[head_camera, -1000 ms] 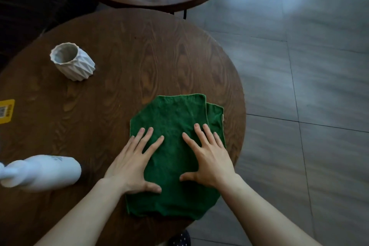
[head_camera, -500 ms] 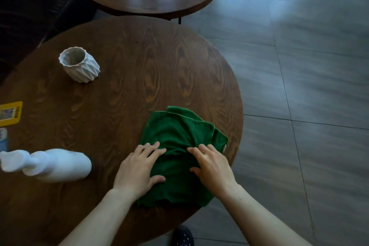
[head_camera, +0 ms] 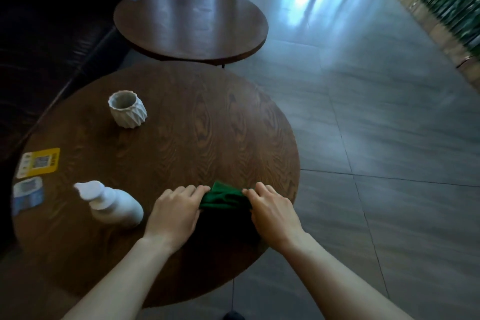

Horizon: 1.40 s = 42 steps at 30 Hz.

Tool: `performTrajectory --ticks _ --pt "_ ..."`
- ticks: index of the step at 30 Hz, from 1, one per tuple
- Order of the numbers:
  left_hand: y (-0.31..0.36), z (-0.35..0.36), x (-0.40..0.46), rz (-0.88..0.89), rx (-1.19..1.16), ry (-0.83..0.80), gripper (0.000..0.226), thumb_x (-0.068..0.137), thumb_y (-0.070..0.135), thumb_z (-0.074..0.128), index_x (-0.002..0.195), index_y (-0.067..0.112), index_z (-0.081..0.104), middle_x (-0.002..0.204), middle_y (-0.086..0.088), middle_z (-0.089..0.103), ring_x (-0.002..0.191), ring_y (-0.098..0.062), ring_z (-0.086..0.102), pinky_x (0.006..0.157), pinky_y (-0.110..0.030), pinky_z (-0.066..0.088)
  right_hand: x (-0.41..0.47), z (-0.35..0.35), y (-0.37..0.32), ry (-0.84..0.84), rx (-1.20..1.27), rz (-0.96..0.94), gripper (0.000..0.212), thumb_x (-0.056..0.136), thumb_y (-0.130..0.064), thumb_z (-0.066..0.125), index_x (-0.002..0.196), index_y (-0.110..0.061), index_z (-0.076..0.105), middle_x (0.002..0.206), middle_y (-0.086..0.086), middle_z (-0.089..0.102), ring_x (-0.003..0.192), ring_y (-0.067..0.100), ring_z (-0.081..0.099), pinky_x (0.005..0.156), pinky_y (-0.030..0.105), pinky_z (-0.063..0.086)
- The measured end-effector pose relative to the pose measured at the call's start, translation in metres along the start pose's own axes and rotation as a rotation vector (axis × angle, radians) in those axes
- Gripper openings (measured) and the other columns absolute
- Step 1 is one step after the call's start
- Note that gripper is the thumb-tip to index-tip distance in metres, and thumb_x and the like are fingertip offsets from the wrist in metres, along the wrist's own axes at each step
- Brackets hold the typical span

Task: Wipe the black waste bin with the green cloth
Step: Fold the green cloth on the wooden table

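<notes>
The task is at its very start, by the look of things: the wiping itself has not begun, and no black waste bin shows anywhere in the view. What can be seen is the preparation of the cloth. The green cloth [head_camera: 224,196] lies bunched near the right-hand edge of the round wooden surface [head_camera: 181,138], gathered into a small crumpled wad between the two hands, its nearer part lost in shadow.

The left hand [head_camera: 174,212] rests on the cloth's left side with fingers curled, its grip closed on the fabric's edge. The right hand [head_camera: 272,212] does the same on the right side, its fingertips pinching the folds. Both hands touch the cloth, which appears to be resting on the surface and not lifted clear, though the shadow makes this hard to confirm.

Also on the surface, well apart from the cloth, stand a white ridged cup [head_camera: 127,109] and, nearer the left hand, a white pump bottle [head_camera: 111,202] lying on its side. Two stickers [head_camera: 39,162] sit at the left rim.

What remains is nearly everything: picking up the cloth, finding the bin, and wiping it.
</notes>
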<state>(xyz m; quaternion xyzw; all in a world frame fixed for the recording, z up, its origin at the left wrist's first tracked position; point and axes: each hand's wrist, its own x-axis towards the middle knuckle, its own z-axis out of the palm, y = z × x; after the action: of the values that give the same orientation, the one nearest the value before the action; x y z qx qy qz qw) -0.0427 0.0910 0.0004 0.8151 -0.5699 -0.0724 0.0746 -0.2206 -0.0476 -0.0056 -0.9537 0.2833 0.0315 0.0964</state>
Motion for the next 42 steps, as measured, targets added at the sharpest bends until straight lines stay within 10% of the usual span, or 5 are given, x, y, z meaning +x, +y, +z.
performTrajectory --ticks 20,42 --pt "0.017 -0.305 -0.167 0.116 0.14 0.407 0.025 0.075 0.026 0.07 0.099 0.032 0.064 0.084 0.007 0.068 0.088 -0.022 0.066 0.084 -0.041 0.05 -0.141 -0.269 -0.181 0.43 -0.162 0.04 0.02 0.094 -0.013 0.052 0.113 -0.017 0.059 0.111 0.006 0.058 0.101 0.032 0.061 0.072 0.043 0.052" --pt "0.115 -0.283 -0.304 -0.007 0.177 0.303 0.025 0.082 0.032 0.064 0.107 0.036 0.061 0.097 0.011 0.069 0.099 -0.017 0.062 0.093 -0.036 0.042 -0.286 -0.252 -0.162 0.389 -0.103 -0.145 0.017 0.098 -0.018 0.05 0.113 -0.018 0.059 0.112 0.004 0.058 0.1 0.029 0.06 0.063 0.035 0.036"
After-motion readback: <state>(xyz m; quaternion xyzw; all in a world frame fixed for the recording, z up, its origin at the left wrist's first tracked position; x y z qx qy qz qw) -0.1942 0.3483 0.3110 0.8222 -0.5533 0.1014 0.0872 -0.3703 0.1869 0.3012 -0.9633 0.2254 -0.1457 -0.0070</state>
